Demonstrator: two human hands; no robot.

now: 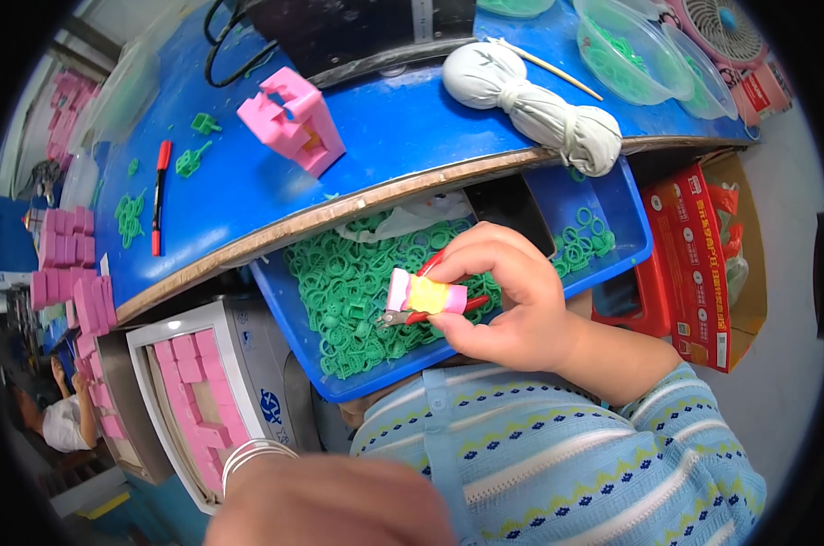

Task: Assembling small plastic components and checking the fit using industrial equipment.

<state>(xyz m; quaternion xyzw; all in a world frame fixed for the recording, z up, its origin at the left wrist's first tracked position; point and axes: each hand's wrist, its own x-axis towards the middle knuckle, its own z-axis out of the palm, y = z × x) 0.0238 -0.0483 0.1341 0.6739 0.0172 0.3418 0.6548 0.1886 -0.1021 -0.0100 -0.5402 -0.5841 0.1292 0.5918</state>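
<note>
My right hand (pixel 512 300) is shut around a small pink and yellow block (pixel 426 294) and red-handled cutters (pixel 403 318), whose tips poke out to the left below the block. It hovers over a blue tray (pixel 385 378) heaped with green plastic rings (pixel 339 291), which sits under the table edge. My left hand (pixel 330 500) is a blurred shape at the bottom edge, with thin silver bangles (pixel 248 455) at the wrist. Its fingers are hidden. It is nearest to a white box of pink blocks (pixel 198 382).
On the blue table (pixel 412 127) lie a pink block (pixel 292 120), a red marker (pixel 160 196), a knotted white cloth bundle (pixel 530 100) and clear bowls (pixel 626 50) with green rings. A red carton (pixel 698 264) stands right. Another person (pixel 62 419) sits at lower left.
</note>
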